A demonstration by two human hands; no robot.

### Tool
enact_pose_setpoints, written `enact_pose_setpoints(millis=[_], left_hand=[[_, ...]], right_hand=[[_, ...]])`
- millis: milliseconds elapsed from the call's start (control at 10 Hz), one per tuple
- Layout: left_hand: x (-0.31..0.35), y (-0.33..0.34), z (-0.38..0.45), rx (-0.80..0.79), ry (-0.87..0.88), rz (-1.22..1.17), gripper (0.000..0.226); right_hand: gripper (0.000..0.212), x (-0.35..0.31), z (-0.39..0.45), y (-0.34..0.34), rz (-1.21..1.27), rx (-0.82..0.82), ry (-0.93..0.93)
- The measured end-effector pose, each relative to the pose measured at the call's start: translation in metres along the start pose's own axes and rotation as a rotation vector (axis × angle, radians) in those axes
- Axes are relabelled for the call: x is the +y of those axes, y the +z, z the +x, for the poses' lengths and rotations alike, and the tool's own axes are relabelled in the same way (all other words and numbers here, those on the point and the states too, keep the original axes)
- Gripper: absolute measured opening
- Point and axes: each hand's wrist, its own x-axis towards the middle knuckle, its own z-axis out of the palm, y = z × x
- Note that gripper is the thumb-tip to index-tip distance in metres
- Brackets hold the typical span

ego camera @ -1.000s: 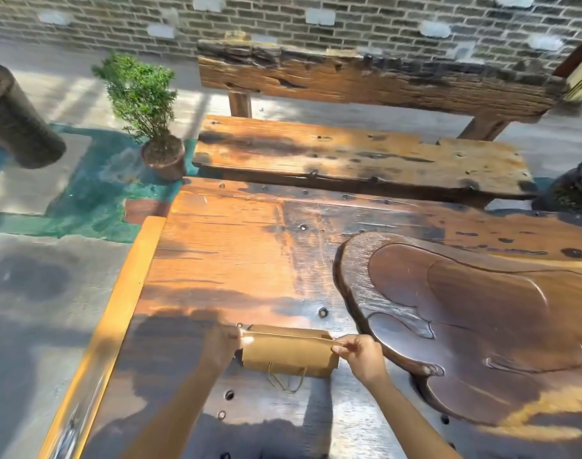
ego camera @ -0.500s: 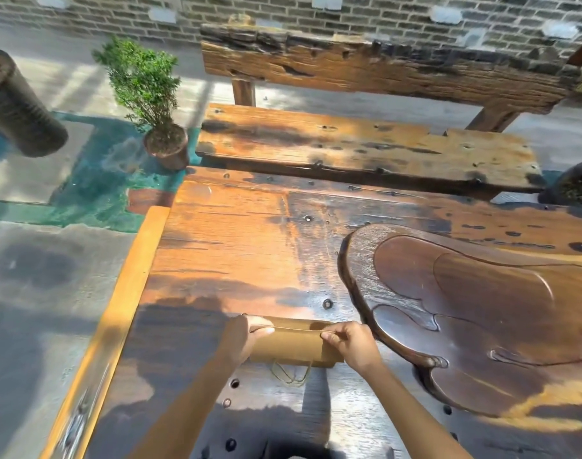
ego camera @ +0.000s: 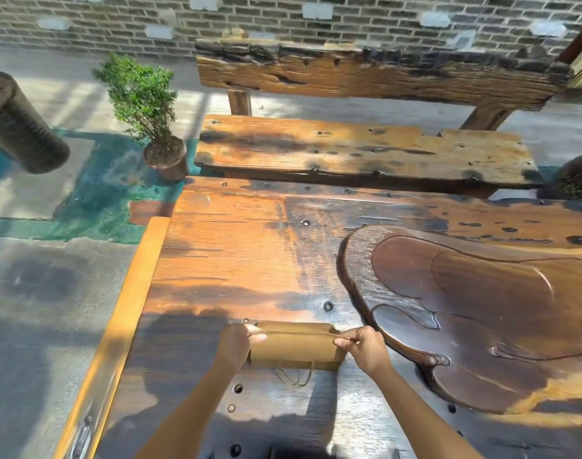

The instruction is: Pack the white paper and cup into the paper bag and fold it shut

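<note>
A brown paper bag (ego camera: 296,347) lies folded down into a low roll on the wooden table (ego camera: 223,256), near its front edge. My left hand (ego camera: 235,346) grips the bag's left end and my right hand (ego camera: 362,347) pinches its right end. A thin twine handle (ego camera: 294,331) runs taut across the top between my fingers. A second twine loop (ego camera: 294,376) hangs out below the bag toward me. No white paper or cup shows; the bag's inside is hidden.
A dark carved wooden tea tray (ego camera: 465,313) lies just right of my right hand. A rough wooden bench (ego camera: 359,150) stands beyond the table. A potted shrub (ego camera: 150,117) and a dark cylinder (ego camera: 14,124) are on the ground at the left.
The bag has been rolled a little tighter and my hands have stayed at its two ends; the top twine is now stretched straight between them. The camera moved slightly.
</note>
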Motion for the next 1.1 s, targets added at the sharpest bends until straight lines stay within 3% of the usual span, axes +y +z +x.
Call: enact_pose_setpoints(millis=[300, 400, 500, 900, 1100], left_hand=[[0.0, -0.007, -0.008, 0.015, 0.123, 0.049, 0.055], [0.0, -0.006, -0.013, 0.012, 0.124, 0.07, 0.045], [-0.003, -0.004, -0.019, 0.02, 0.147, 0.092, 0.017], [0.005, -0.019, -0.044, 0.1, 0.218, 0.071, 0.014], [0.001, -0.022, -0.043, 0.284, 0.287, 0.052, 0.023]], right_hand=[[0.017, 0.008, 0.004, 0.003, 0.123, -0.002, -0.001], [0.018, 0.011, 0.004, 0.003, 0.126, -0.009, -0.011], [0.006, 0.007, -0.001, 0.001, 0.133, -0.016, -0.022], [0.008, 0.002, -0.019, -0.006, 0.235, 0.044, -0.043], [0.015, -0.005, -0.029, -0.011, 0.254, 0.12, -0.077]])
